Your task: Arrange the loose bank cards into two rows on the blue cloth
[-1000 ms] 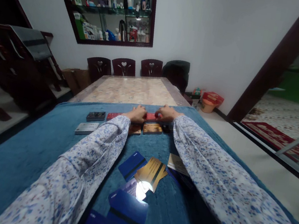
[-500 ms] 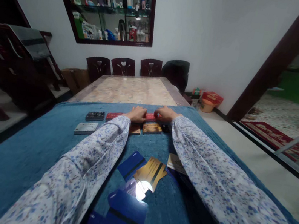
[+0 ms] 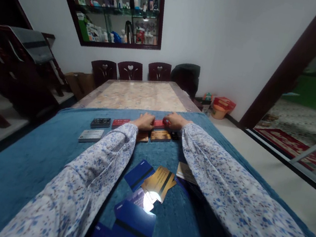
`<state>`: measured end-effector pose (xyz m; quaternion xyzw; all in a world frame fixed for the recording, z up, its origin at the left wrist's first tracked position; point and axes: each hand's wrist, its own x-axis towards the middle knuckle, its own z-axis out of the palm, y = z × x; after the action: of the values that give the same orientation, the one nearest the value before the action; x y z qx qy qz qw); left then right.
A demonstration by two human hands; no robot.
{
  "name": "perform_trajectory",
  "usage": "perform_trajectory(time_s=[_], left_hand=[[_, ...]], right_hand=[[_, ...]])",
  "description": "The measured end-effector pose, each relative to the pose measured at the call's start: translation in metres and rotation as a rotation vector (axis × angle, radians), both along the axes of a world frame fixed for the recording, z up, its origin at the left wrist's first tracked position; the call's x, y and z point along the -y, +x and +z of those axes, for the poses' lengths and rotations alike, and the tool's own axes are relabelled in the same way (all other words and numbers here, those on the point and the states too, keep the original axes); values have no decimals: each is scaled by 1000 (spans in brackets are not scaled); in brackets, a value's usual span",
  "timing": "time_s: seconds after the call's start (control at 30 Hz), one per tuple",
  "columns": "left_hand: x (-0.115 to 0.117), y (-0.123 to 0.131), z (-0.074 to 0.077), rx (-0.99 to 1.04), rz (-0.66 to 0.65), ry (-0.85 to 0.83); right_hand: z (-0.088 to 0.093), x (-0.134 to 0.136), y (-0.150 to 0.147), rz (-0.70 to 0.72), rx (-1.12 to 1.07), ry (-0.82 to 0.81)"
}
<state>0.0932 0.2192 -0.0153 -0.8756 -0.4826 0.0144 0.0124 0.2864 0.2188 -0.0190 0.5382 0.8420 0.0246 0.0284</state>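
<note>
A: Specify the position of the red card stack [image 3: 159, 124].
B: It lies at the centre of the frame, between the left hand [image 3: 144, 121] and the right hand [image 3: 175, 120], on the blue cloth [image 3: 33, 158].

A: State the grip of each hand.
B: Both hands are bent, fingers curled at opposite ends of the stack. The fingertips are partly hidden; I cannot determine whether either hand is clamped on it or merely touching.

A: List the adjacent items.
B: Just below it in the frame is a gold card stack [image 3: 160, 136]. An orange card stack [image 3: 143, 137] sits beside that, partly covered by the left arm. Left of centre are a second red stack [image 3: 120, 122], a black card stack [image 3: 100, 122] and a light grey card stack [image 3: 91, 135].

A: And the lower centre?
B: Loose blue cards [image 3: 135, 226], overlapping gold cards [image 3: 159, 180] and a purple card [image 3: 136, 196] carrying a bright reflection. A cream card [image 3: 186, 171] lies partly beneath the right sleeve [image 3: 225, 186].
</note>
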Motion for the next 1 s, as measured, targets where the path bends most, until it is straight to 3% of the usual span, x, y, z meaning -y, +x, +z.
perform_trajectory(time_s=[0.33,0.53,0.8,1.0], left_hand=[[11,-5,-5,29,-30,48],[24,-11,-9,74,-90,94],[61,-16,-8,131,-136,151],[94,-19,-9,125,-164,173]], right_hand=[[-6,5,4,6,-39,51],[2,21,5,54,-53,80],[15,62,-3,99,-3,121],[10,91,-1,163,-39,140]])
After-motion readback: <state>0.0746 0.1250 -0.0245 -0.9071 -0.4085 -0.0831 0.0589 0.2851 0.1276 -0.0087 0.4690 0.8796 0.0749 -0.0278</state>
